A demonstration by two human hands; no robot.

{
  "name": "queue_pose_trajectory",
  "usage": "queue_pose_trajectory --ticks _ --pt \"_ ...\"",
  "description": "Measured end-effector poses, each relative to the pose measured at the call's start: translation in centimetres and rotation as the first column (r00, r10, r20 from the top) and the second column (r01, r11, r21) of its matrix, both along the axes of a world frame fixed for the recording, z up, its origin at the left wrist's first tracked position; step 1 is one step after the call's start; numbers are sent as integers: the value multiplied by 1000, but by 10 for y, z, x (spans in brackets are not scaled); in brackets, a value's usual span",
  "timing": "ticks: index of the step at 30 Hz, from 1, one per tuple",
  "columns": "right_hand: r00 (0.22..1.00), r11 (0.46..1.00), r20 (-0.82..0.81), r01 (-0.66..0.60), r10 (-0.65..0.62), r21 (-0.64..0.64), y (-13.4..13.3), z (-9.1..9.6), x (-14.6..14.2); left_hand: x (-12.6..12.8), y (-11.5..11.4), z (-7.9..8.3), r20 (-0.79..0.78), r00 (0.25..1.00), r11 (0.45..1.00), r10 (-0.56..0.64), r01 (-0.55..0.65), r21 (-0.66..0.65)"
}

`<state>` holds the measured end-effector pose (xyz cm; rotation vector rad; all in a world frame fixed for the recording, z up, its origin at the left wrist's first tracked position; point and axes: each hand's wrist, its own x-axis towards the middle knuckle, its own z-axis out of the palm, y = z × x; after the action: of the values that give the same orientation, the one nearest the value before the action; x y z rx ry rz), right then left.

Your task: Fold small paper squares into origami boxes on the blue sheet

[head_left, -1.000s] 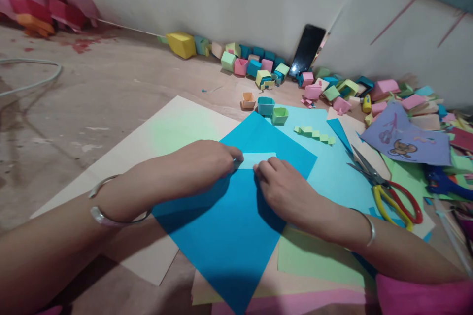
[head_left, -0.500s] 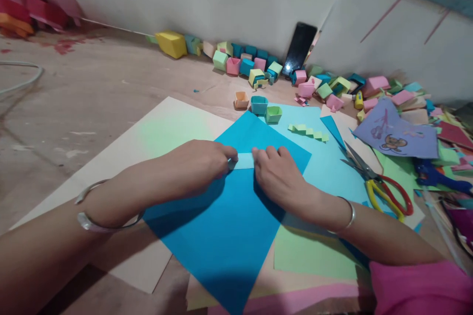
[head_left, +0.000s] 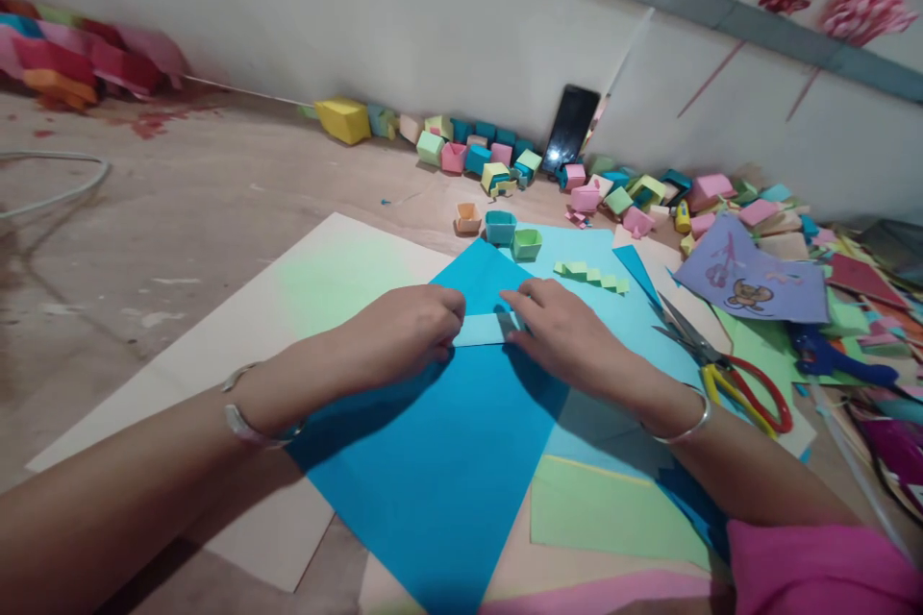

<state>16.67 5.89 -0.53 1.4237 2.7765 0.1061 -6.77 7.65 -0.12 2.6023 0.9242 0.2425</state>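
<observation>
A pale blue folded paper strip [head_left: 485, 330] lies on a big bright blue sheet [head_left: 439, 461]. My left hand [head_left: 408, 332] has its fingers curled and pinches the strip's left end. My right hand [head_left: 566, 332] lies over the strip's right end, fingers pressed down on it. Both wrists wear silver bangles. A light blue sheet [head_left: 635, 327] sits under the right hand, with green [head_left: 612, 509] and cream [head_left: 237, 346] sheets below.
Red-and-yellow scissors [head_left: 728, 370] lie to the right. Three small paper boxes [head_left: 497, 229] and a green zigzag strip [head_left: 591, 273] sit just beyond the hands. Several coloured paper cubes [head_left: 476, 149] line the wall, where a black phone [head_left: 569, 128] leans. Paper scraps pile up at right.
My right hand has slid further left over the strip, covering more of it. The view has tilted up a little, showing more of the wall.
</observation>
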Motion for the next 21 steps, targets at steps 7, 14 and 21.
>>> queue_pose_trajectory --ticks 7,14,21 --pt "971 986 -237 -59 22 -153 2 -13 1 0 3 -3 -91 990 993 106 -102 51" --pt "905 992 -407 -109 126 65 2 -22 4 3 3 2 -37 975 967 218 -221 -124" --pt "872 982 -458 -117 174 152 4 -26 5 11 -6 8 14 975 915 220 -202 -349"
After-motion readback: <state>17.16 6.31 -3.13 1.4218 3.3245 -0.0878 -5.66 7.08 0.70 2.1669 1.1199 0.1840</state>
